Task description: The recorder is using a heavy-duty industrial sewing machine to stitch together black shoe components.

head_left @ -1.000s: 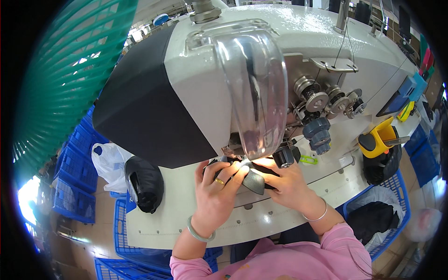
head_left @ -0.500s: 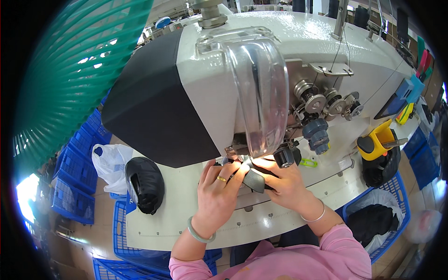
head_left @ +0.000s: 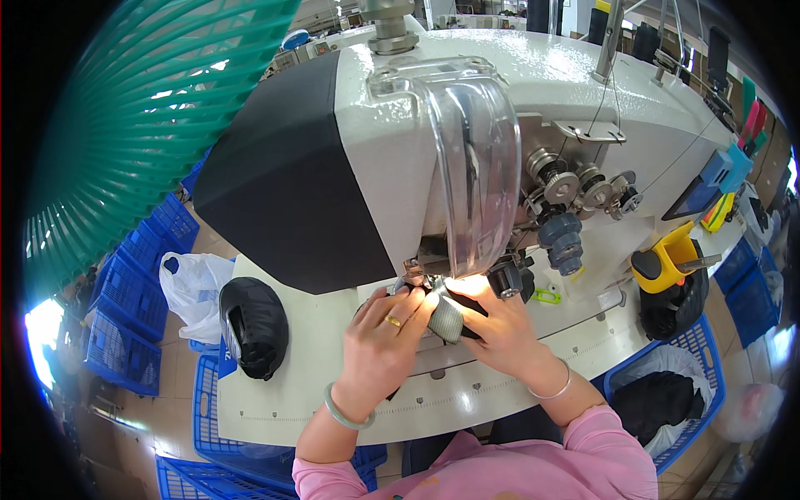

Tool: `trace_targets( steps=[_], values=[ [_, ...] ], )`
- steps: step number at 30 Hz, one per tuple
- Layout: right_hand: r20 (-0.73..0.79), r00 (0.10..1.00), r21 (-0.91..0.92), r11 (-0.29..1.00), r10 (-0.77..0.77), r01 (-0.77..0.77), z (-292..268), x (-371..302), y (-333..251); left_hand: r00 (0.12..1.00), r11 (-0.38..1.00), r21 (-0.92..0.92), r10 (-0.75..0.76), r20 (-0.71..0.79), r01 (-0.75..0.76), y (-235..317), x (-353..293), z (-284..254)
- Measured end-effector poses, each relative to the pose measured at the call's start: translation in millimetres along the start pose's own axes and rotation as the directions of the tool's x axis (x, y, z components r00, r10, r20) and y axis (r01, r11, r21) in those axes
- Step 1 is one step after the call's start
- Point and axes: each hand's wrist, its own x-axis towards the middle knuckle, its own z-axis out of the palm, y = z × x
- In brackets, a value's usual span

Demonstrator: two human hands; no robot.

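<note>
Under the head of a large white sewing machine [head_left: 550, 75], both my hands are on a small piece of dark grey, textured fabric [head_left: 447, 321]. My left hand [head_left: 385, 333] presses it from the left, fingers bent together toward the needle area [head_left: 433, 282]. From the right, my right hand [head_left: 500, 327] pinches the fabric's edge between thumb and fingers. A lamp lights the fingertips brightly. Part of the fabric lies hidden beneath the fingers and the machine head.
A black padded item [head_left: 253, 327] lies on the table's left, beside a white plastic bag [head_left: 193, 292]. Yellow-handled scissors [head_left: 667, 258] stand at the right. A green fan guard [head_left: 142, 125] fills the upper left. Blue crates [head_left: 125, 354] stand at left; a blue basket [head_left: 708, 358] sits lower right.
The fabric piece between my hands has turned, showing more of its lit, textured face. Both hands stay at the needle area, and the whole view has shifted slightly.
</note>
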Motion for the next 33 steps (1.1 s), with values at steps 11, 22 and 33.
trace_targets(
  steps=[11, 22, 33],
  values=[
    [0.022, 0.996, 0.319, 0.944, 0.082, -0.085, 7.0, 8.2, 8.5, 0.981, 0.984, -0.080, -0.166, -0.098, 0.158, -5.6, 7.5, 17.4],
    [0.097, 0.994, 0.075, 0.996, -0.051, 0.043, -13.1, 5.5, 6.2, 0.999, 0.997, -0.082, -0.015, -0.036, 0.012, -6.2, 0.5, 4.1],
    [0.057, 0.997, 0.020, 0.998, -0.056, 0.055, -7.3, 2.3, 5.6, 1.000, 0.998, -0.054, -0.022, -0.010, 0.022, -5.7, 0.8, 5.6]
  ],
)
